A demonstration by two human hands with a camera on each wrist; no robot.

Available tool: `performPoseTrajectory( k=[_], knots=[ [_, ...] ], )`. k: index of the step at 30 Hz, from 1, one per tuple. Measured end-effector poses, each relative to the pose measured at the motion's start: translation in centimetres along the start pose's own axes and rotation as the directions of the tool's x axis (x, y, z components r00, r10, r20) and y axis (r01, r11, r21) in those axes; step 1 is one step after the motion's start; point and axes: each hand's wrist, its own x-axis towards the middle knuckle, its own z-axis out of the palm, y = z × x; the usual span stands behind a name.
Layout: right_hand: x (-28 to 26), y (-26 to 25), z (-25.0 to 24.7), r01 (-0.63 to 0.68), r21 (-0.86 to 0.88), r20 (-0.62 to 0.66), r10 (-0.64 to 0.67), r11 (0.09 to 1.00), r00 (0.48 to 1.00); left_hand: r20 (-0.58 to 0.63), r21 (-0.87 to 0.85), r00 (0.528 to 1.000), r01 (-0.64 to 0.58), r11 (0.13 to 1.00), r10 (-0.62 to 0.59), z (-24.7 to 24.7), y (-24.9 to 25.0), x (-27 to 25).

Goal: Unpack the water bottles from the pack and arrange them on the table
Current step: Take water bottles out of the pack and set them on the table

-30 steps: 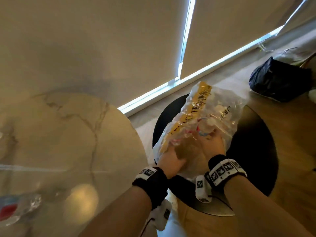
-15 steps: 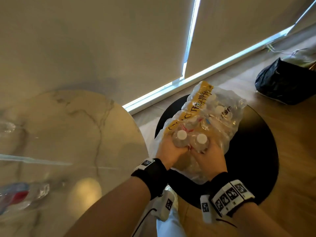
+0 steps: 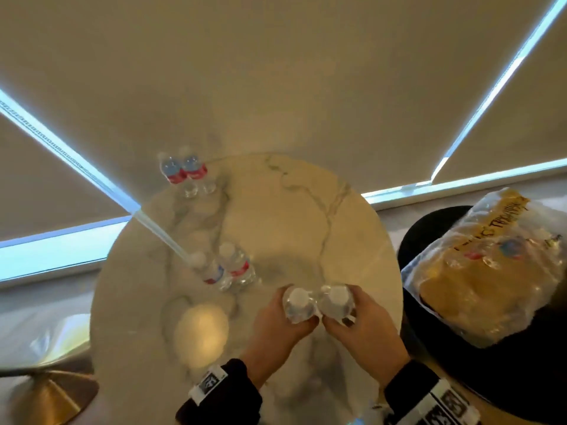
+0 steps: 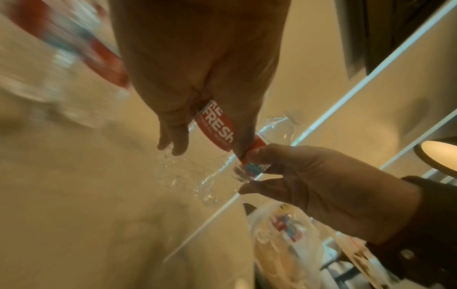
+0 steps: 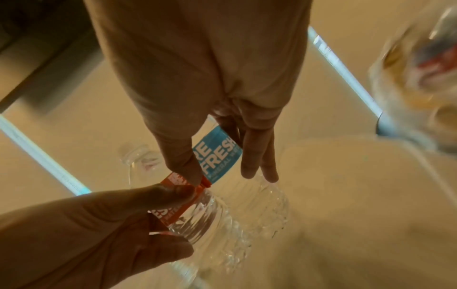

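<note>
"RE FRESH" bottles (image 3: 319,305) (mineral water), both hands (image 3: 362,335)

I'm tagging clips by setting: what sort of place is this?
Probably a home or office lounge, though that is a guess. A round marble-look table stands beside a black round side table, drawn roller blinds cover wide windows, and the floor looks wooden.

Head camera is looking steeply down; both wrist cameras are peering close along fingers, sharing two clear plastic water bottles (image 3: 317,305).
</note>
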Motion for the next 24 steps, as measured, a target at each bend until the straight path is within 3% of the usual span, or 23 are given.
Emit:
performPoseTrajectory(
  k=[6, 12, 16, 20, 22, 24],
  knots=[
    [1.5, -5.7, 13.6, -0.014, 0.063, 0.076, 0.009, 0.998, 0.997, -0.199, -0.013, 0.977, 0.08, 0.997, -0.081, -11.2, -6.5, -1.4],
    [3.5, -6.9, 17.5, -0.062, 0.062, 0.027, 0.06, 0.996, 0.998, -0.117, 0.011, 0.992, 0.044, 0.999, -0.043, -14.0, -7.9, 1.0],
    [4.0, -5.8, 16.4, -0.048, 0.027, 0.124, 0.044, 0.998, 0.991, -0.151, 0.046, 0.981, 0.13, 0.99, -0.121, -13.8, -9.4, 0.6],
    [3.0, -4.1, 11.5, -0.077, -0.025, 0.232, 0.081, 0.997, 0.969, -0.127, 0.288, 0.968, 0.246, 0.926, -0.218, -12.6, -10.0, -1.1],
    [2.1, -2.2, 7.2, -0.092, -0.023, 0.174, 0.094, 0.996, 0.98, -0.095, 0.422, 0.976, 0.218, 0.88, -0.197, -11.0, -10.3, -2.1],
    [1.7, 0.7, 2.2, -0.164, 0.03, 0.069, 0.162, 0.986, 0.984, -0.078, 0.52, 0.993, 0.119, 0.846, -0.092, -8.4, -10.1, -2.5]
  ],
)
